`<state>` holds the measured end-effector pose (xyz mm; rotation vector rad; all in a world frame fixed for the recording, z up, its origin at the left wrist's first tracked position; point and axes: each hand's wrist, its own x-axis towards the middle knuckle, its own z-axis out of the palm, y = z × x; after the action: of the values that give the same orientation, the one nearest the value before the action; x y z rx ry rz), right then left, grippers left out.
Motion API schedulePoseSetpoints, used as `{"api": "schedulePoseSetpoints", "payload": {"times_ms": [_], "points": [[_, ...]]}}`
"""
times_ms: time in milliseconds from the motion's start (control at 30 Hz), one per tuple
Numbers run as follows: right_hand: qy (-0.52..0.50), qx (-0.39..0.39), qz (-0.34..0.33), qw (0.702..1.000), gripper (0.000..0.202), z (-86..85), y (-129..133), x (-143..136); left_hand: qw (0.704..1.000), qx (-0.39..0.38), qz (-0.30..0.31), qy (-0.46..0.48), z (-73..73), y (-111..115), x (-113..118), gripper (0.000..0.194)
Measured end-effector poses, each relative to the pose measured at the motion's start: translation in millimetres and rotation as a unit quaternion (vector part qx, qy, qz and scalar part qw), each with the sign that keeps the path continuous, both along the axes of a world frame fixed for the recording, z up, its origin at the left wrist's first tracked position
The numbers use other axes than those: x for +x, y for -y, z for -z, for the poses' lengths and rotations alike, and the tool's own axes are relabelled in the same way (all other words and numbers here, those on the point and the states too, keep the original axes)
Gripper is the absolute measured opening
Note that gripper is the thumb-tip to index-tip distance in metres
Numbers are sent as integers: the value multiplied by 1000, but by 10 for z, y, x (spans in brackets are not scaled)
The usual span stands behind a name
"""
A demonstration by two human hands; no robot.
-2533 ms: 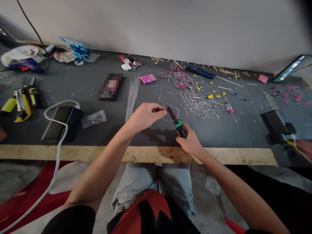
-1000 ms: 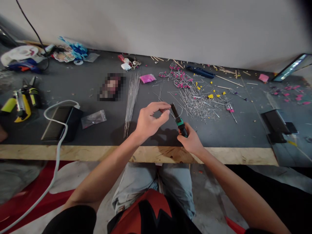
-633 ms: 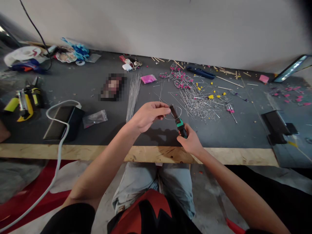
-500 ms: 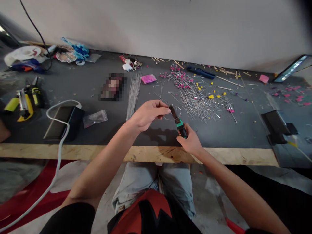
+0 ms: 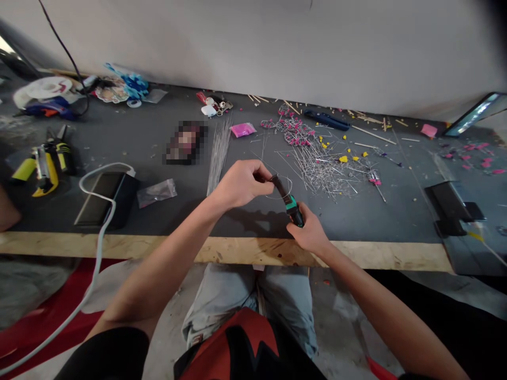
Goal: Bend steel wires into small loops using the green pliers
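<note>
My right hand (image 5: 311, 230) is closed round the black and green handle of a hand tool (image 5: 292, 205), held at a slant above the table. The tool's dark upper end points toward my left hand (image 5: 243, 183); I cannot make out its exact kind. My left hand's thumb and fingers are pinched together at that end, gripping a thin metal wire. A curved length of this wire (image 5: 291, 186) loops beside the tool. Left of my hands lies a bundle of straight wires (image 5: 218, 153). On the right spreads a pile of cut wires (image 5: 322, 166) with pink and yellow pieces.
On the left are yellow-black cutters (image 5: 65, 153), a yellow utility knife (image 5: 45, 174), a black power bank (image 5: 105, 198) with a white cable, and a plastic bag (image 5: 157, 193). Behind lie a pink packet (image 5: 243, 130) and keys (image 5: 217, 105). A phone (image 5: 473, 113) leans at right. Another person's skin shows at the left edge.
My left hand has shifted slightly left and the tool's upper end has dipped a little. My right hand keeps its hold. The view has moved slightly.
</note>
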<state>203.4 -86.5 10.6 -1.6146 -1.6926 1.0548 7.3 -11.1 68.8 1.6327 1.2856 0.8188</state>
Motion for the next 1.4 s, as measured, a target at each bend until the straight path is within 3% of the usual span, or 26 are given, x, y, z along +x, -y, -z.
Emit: {"api": "schedulePoseSetpoints", "payload": {"times_ms": [233,533,633,800,933,1100,1400], "points": [[8,-1,1,1000,28,5,-10,8,982,148,-17,-118,-56,62,37,7],[2,-11,5,1000,28,9,-15,9,892,342,12,-296,-1,87,22,8],[-3,-11,9,1000,27,14,-18,12,887,347,-6,-305,4,119,67,10],[-21,-2,12,1000,25,32,-19,24,949,276,-15,-154,-36,145,59,13],[-34,1,16,999,24,50,-5,49,994,93,-38,48,35,159,-43,37],[-34,7,17,999,17,74,24,87,968,-143,-17,207,196,216,-63,31],[-43,-2,7,999,22,92,46,102,899,-203,11,388,222,222,112,18]]}}
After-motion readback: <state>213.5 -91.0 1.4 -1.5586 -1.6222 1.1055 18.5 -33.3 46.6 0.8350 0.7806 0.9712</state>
